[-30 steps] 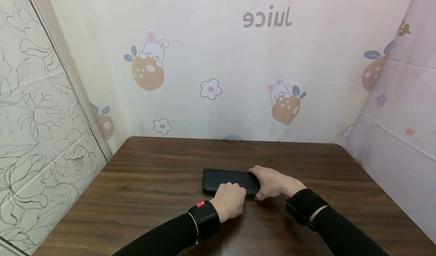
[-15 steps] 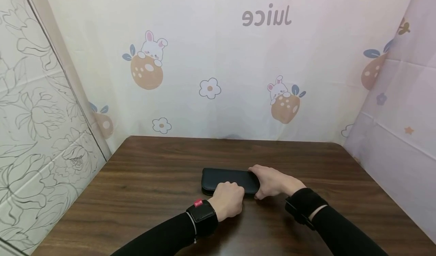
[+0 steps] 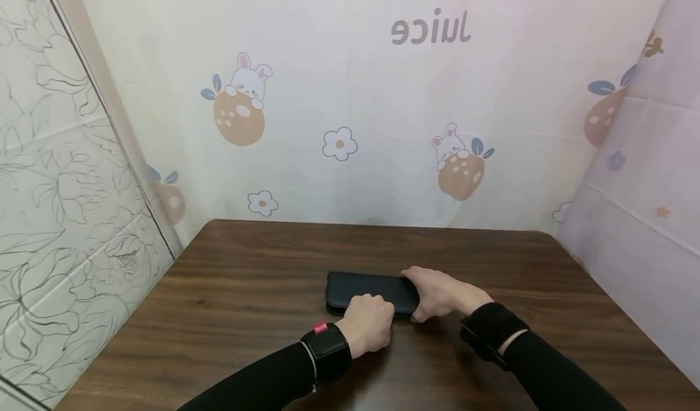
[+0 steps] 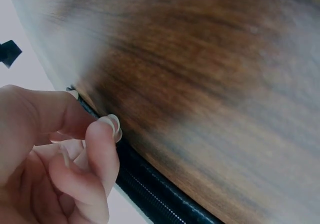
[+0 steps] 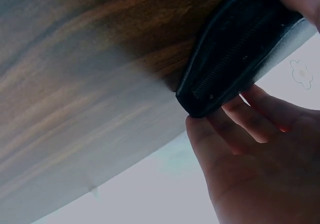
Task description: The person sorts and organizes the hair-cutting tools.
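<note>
A black zip-around wallet lies flat on the wooden table in the head view. My right hand grips its right end, the thumb at the near side and the fingers over the far side. That grip shows in the right wrist view too, where zip teeth run along the side of the wallet. At the wallet's near edge my left hand is curled. Up close in the left wrist view, its thumb and forefinger pinch at the zip of the wallet; any zip pull is hidden by the fingertips.
The brown wood-grain table extends around both hands. Behind it hangs a pale patterned curtain with rabbits and fruit. Floral sheeting stands at the left and more pale cloth at the right. Both wrists wear black bands.
Both hands and the wallet stay in the same places on the table. Only the head view shifts slightly.
</note>
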Motion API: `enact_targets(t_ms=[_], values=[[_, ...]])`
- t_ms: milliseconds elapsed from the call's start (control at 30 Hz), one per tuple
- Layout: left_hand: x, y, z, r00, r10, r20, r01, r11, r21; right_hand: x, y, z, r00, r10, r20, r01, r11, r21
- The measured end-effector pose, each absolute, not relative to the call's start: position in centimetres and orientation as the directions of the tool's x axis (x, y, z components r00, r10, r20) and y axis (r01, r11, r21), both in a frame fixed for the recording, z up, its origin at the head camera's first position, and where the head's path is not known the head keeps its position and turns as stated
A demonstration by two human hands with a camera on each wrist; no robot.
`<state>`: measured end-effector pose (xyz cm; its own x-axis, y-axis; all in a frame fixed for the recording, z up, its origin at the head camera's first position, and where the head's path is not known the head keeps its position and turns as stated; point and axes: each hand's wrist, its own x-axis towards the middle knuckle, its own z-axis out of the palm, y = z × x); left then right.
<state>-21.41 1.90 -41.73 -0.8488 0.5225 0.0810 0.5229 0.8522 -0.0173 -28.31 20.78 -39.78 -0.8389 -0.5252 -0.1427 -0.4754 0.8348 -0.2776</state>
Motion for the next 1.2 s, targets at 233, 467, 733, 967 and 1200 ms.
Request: enact_targets(t_ms=[233, 467, 733, 967, 1200], values=[[-21.45, 1.74, -41.63, -0.851, 0.52, 0.075, 0.522, 0.853, 0.013, -28.28, 20.65, -39.41, -0.833, -0.532, -0.15, -0.475, 0.828, -0.297], [-21.39, 1.78, -41.46, -0.845, 0.527, 0.088, 0.532, 0.846, 0.043, -28.4, 20.93, -39.47, -0.839, -0.525, -0.143, -0.472, 0.833, -0.29], [-21.51, 1.59, -41.78, -0.841, 0.532, 0.099, 0.538, 0.842, 0.047, -28.39, 20.87, -39.46, -0.84, -0.524, -0.144, -0.469, 0.833, -0.293], [-21.47, 1.51, -41.87, -0.842, 0.529, 0.1, 0.536, 0.843, 0.05, -28.35, 20.83, -39.71, -0.84, -0.521, -0.15, -0.465, 0.835, -0.294], [-21.32, 1.45, -41.74, -0.842, 0.53, 0.104, 0.537, 0.842, 0.06, -28.3, 20.85, -39.7, -0.842, -0.517, -0.154, -0.458, 0.836, -0.303]])
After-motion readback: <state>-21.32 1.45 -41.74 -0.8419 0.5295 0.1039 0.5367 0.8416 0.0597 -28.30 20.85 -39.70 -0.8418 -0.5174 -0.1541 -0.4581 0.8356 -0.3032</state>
